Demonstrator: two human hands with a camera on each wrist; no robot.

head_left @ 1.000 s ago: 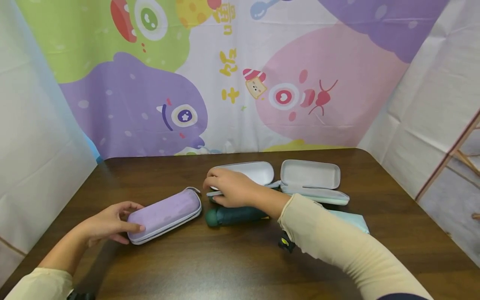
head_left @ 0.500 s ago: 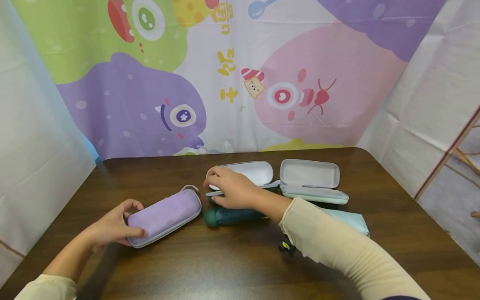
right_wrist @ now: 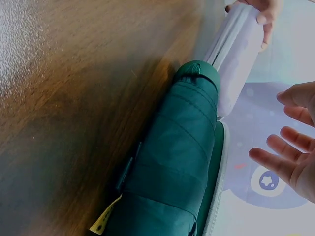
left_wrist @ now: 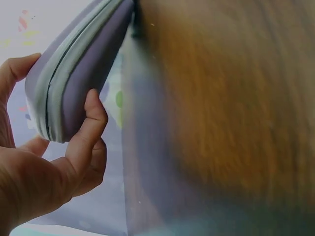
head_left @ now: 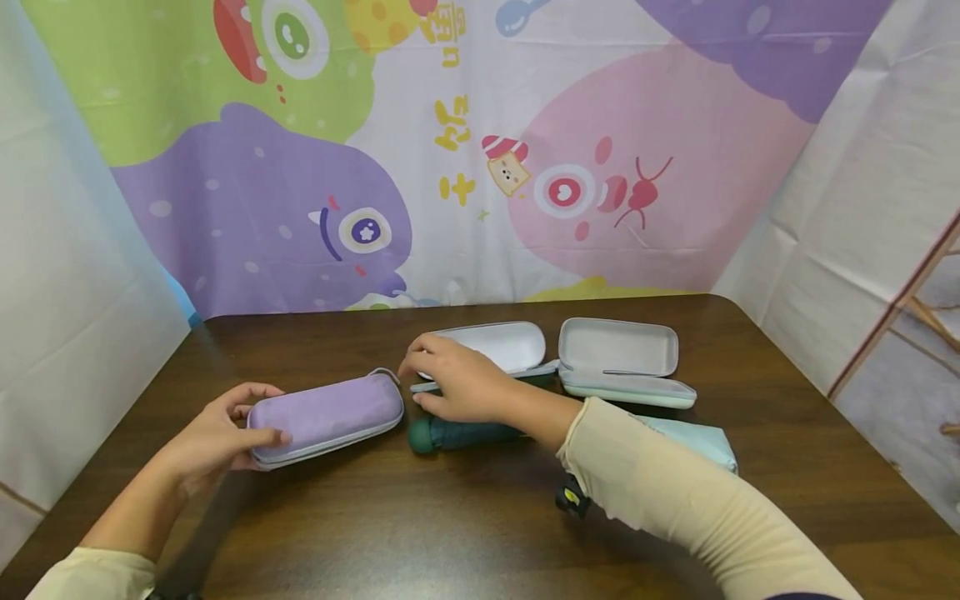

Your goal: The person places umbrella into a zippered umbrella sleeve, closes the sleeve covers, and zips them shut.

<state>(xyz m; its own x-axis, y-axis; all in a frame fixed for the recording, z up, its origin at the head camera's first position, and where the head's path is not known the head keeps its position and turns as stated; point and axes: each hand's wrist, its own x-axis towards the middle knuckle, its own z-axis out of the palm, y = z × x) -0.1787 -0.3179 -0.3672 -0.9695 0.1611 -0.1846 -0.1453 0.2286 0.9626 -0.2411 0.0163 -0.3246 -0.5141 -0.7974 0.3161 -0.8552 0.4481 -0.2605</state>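
Yellow lettering [head_left: 450,140] runs down the white, cartoon-printed cloth backdrop [head_left: 480,258], its reading uncertain; print on the small yellow tag [right_wrist: 105,217] of the dark green, fabric-covered folding umbrella [right_wrist: 170,142] is too small to read. The left hand [head_left: 213,437], thumb and fingers bent, grips one end of the closed lilac, oblong zip case [head_left: 330,408], left of the umbrella. The right hand [head_left: 461,379], fingers parted and loosely curved, holds nothing near the open dark green, white-lined case [head_left: 513,343].

A cartoon backdrop [head_left: 465,267] spans the top; right of centre, an open grey-lined case [head_left: 618,348] sits above a mint pouch [head_left: 697,442].
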